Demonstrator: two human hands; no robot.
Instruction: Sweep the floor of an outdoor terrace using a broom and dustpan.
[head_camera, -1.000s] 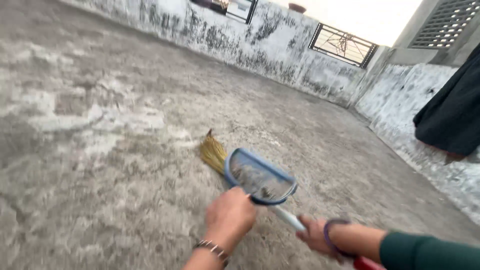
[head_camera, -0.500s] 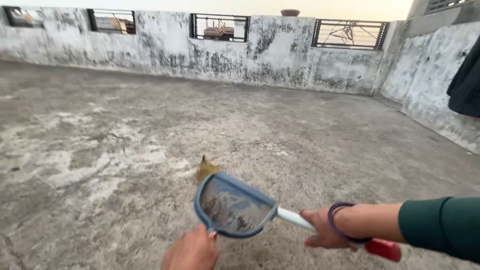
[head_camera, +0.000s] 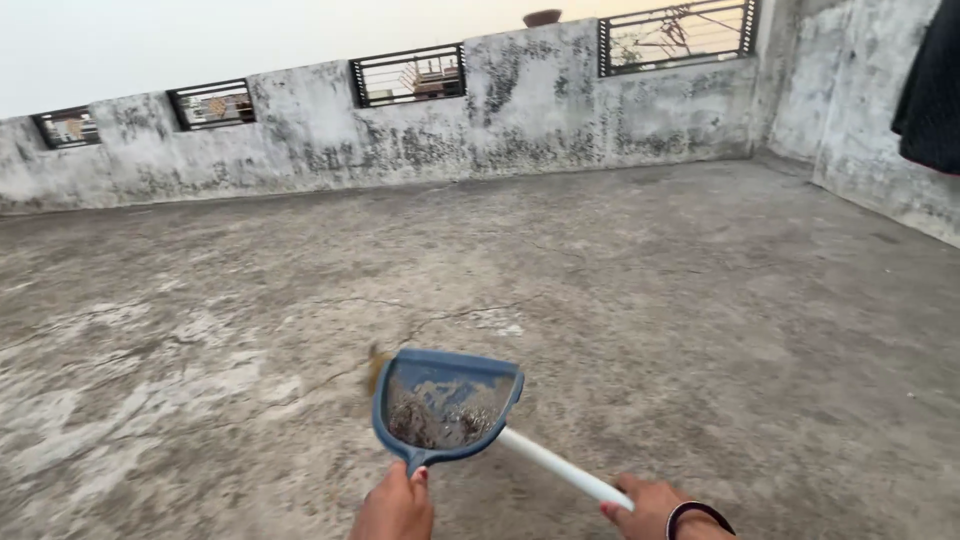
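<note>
While the left hand (head_camera: 395, 505) grips it, the dustpan (head_camera: 445, 405) holds debris (head_camera: 435, 425).

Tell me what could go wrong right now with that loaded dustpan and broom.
The blue dustpan carries a heap of dirt and hangs from the left hand by its short handle alone; a tilt could spill it onto the concrete floor. The broom in the right hand passes just beneath and could knock it.

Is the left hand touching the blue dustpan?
Touching. The head view shows the left hand gripping the handle stub at the bottom of the blue dustpan.
</note>
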